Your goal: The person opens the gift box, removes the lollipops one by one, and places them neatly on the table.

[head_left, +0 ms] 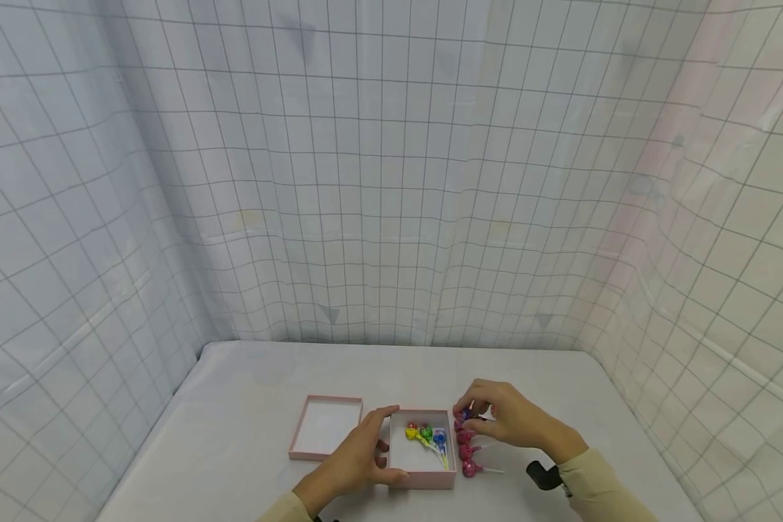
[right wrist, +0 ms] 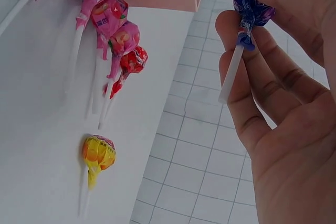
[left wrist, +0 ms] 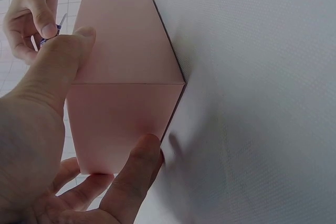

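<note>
My left hand (head_left: pixel 357 455) grips a pink box (head_left: pixel 424 480) at its left side, thumb on the near wall and forefinger at the far left corner. Inside the box lie a yellow lollipop (head_left: pixel 411 433), a green lollipop (head_left: pixel 425 431) and a blue lollipop (head_left: pixel 440 436). Over the right edge, my right hand (head_left: pixel 512 417) pinches a lollipop in a dark blue-purple wrapper (right wrist: pixel 248 11) between thumb and fingers, its white stick hanging down in the right wrist view. Several pink lollipops (head_left: pixel 465 451) lie in a row along the box's right side, sticks pointing right.
To the left of the box lies a pink-rimmed lid (head_left: pixel 329 426), its white inside facing up. A red lollipop (right wrist: pixel 134 60) and a yellow-wrapped lollipop (right wrist: pixel 98 153) lie past the pink row in the right wrist view. Gridded white curtains (head_left: pixel 391 217) enclose the white table (head_left: pixel 248 377).
</note>
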`<state>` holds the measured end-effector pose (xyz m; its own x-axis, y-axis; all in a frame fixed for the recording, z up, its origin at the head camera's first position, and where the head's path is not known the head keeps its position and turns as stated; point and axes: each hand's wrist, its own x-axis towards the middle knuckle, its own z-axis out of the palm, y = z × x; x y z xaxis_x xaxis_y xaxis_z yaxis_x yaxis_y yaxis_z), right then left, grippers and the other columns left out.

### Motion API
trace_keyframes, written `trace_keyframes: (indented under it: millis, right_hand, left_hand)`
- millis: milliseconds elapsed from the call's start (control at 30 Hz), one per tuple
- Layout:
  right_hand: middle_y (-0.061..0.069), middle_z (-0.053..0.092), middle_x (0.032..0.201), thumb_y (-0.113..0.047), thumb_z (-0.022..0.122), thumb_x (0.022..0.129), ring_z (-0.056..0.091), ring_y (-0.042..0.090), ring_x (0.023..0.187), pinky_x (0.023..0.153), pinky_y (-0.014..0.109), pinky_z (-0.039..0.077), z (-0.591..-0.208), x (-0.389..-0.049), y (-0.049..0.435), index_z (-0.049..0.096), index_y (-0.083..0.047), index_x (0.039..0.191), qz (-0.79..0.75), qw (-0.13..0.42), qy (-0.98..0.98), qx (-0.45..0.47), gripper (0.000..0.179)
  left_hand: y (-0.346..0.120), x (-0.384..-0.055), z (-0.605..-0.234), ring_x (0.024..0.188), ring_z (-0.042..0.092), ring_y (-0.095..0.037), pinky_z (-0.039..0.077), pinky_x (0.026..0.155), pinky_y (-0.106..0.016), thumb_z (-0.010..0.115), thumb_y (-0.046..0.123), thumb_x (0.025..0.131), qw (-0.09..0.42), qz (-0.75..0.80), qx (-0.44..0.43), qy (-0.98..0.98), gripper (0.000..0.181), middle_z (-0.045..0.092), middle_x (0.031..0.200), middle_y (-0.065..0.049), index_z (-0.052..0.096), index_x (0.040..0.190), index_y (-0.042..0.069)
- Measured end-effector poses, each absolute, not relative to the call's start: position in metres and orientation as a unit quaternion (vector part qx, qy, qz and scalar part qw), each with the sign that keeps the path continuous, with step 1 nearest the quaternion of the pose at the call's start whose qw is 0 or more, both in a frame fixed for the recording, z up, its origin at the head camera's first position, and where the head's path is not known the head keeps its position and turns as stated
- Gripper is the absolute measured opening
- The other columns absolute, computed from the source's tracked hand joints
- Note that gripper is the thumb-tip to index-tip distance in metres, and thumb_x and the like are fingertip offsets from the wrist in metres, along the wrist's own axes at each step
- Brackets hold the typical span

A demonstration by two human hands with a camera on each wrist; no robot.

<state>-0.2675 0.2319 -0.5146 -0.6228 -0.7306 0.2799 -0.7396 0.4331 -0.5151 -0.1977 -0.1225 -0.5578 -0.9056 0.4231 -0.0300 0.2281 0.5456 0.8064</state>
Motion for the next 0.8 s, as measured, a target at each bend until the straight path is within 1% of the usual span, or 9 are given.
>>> trace_keyframes:
  millis: [100, 200, 300, 433, 633, 800]
  right_hand:
    - [-0.003, 0.082, 0.116, -0.012, 0.091, 0.103, 0.071, -0.002, 0.098, 0.083, 0.035, 0.068, -0.516, -0.269, 0.236, 0.084, -0.018, 0.128, 0.312, 0.01, -0.848, 0.429, 0.026]
    - [-0.007, 0.081, 0.114, -0.013, 0.091, 0.103, 0.068, -0.002, 0.096, 0.084, 0.031, 0.067, -0.518, -0.27, 0.241, 0.084, -0.022, 0.127, 0.313, 0.012, -0.852, 0.42, 0.027]
    - [-0.01, 0.079, 0.114, -0.014, 0.091, 0.103, 0.066, -0.002, 0.094, 0.084, 0.029, 0.065, -0.522, -0.271, 0.245, 0.085, -0.021, 0.127, 0.313, 0.009, -0.856, 0.411, 0.026]
    - [-0.008, 0.081, 0.117, -0.01, 0.091, 0.102, 0.068, -0.002, 0.095, 0.086, 0.031, 0.068, -0.527, -0.273, 0.251, 0.084, -0.014, 0.128, 0.317, 0.013, -0.853, 0.414, 0.026]
    - [-0.001, 0.082, 0.118, -0.005, 0.092, 0.1, 0.072, 0.0, 0.097, 0.085, 0.032, 0.069, -0.533, -0.277, 0.26, 0.082, -0.01, 0.127, 0.313, 0.045, -0.845, 0.432, 0.029]
    - [0.0, 0.083, 0.118, -0.005, 0.09, 0.101, 0.075, 0.004, 0.098, 0.084, 0.035, 0.069, -0.535, -0.277, 0.268, 0.081, -0.009, 0.128, 0.32, 0.048, -0.845, 0.426, 0.029]
  left_hand:
    - [-0.123, -0.198, -0.558, 0.107, 0.067, -0.017, 0.059, 0.083, -0.026, 0.107, 0.031, 0.088, 0.113, 0.438, 0.184, 0.872, 0.117, 0.064, 0.144, -0.016, 0.037, 0.178, 0.01]
    - [-0.123, -0.198, -0.559, 0.107, 0.067, -0.018, 0.059, 0.084, -0.026, 0.107, 0.033, 0.087, 0.116, 0.437, 0.181, 0.874, 0.117, 0.064, 0.142, -0.015, 0.037, 0.178, 0.01]
    - [-0.122, -0.199, -0.559, 0.107, 0.067, -0.018, 0.06, 0.085, -0.028, 0.107, 0.034, 0.087, 0.116, 0.434, 0.181, 0.875, 0.117, 0.065, 0.141, -0.014, 0.037, 0.178, 0.01]
    - [-0.122, -0.198, -0.559, 0.107, 0.067, -0.017, 0.06, 0.085, -0.028, 0.107, 0.033, 0.087, 0.118, 0.436, 0.18, 0.874, 0.117, 0.065, 0.141, -0.014, 0.037, 0.178, 0.011]
    - [-0.123, -0.198, -0.558, 0.11, 0.068, -0.02, 0.061, 0.086, -0.03, 0.107, 0.03, 0.087, 0.12, 0.446, 0.178, 0.869, 0.117, 0.065, 0.142, -0.015, 0.037, 0.178, 0.012]
    - [-0.122, -0.199, -0.558, 0.11, 0.067, -0.019, 0.06, 0.086, -0.028, 0.107, 0.031, 0.087, 0.121, 0.441, 0.174, 0.872, 0.117, 0.065, 0.143, -0.015, 0.037, 0.178, 0.011]
